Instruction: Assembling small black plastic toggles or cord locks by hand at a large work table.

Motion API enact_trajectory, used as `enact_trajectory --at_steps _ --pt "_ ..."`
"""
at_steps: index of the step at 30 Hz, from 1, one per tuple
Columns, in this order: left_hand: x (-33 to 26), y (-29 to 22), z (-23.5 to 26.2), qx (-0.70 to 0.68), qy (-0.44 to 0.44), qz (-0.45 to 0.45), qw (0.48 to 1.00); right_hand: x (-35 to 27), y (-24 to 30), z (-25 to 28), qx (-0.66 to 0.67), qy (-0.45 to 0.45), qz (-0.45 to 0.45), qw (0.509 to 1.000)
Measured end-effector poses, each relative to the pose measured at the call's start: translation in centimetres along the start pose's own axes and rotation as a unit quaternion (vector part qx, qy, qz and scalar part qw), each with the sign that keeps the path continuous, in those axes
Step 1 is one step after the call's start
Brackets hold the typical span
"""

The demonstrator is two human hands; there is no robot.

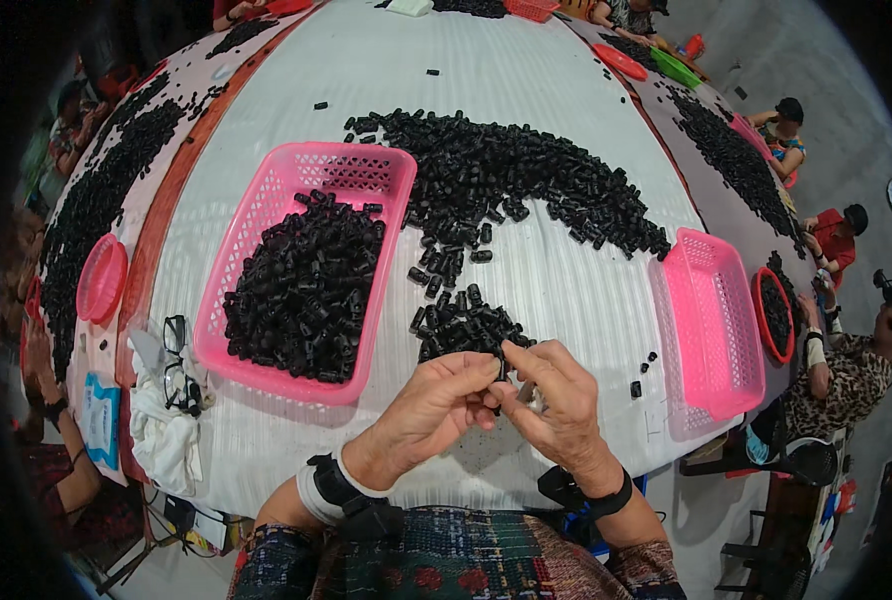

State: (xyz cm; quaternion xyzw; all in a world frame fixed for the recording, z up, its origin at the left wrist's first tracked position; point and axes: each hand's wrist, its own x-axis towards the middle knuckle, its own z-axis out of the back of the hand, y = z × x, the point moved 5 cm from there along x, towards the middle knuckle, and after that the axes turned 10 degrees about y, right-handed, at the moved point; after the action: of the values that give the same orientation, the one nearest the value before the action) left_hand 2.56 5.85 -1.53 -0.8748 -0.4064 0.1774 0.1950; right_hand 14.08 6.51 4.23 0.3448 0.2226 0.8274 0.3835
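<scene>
Both the left hand [436, 405] and the right hand [556, 405] meet fingertip to fingertip, pinched together on one small black tube piece [501, 375], short, dark and cylinder-shaped, held just right of the filled pink basket [266, 215]. A small heap of like pieces [461, 328] lies beside that basket, a long black pile [526, 175] beyond it. The white ribbed table [526, 90] carries an empty pink basket [711, 320] far right of it, folded glasses [174, 360] left; other people sit around under a grey floor

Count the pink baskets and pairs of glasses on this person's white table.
Pink baskets: 2 (one full of black parts, one without any)
Pairs of glasses: 2 (upper, lower)
Total: 4
</scene>
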Motion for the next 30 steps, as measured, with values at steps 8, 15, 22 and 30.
enact_trajectory --at_steps 8,15,22,30 --pt "0.2 0.5 0.2 -0.039 0.025 -0.027 0.999 -0.4 1.6 -0.4 -0.114 -0.087 0.092 0.985" --pt "0.0 0.6 0.1 -0.064 0.02 -0.033 0.997 -0.5 2.6 -0.1 -0.172 -0.106 0.146 0.969" --pt "-0.1 0.5 0.0 -0.052 0.013 -0.046 0.998 -0.6 2.6 -0.1 -0.167 -0.108 0.151 0.968" --pt "0.0 0.8 0.1 -0.053 0.004 -0.048 0.997 -0.9 2.3 -0.2 -0.166 -0.099 0.162 0.968"
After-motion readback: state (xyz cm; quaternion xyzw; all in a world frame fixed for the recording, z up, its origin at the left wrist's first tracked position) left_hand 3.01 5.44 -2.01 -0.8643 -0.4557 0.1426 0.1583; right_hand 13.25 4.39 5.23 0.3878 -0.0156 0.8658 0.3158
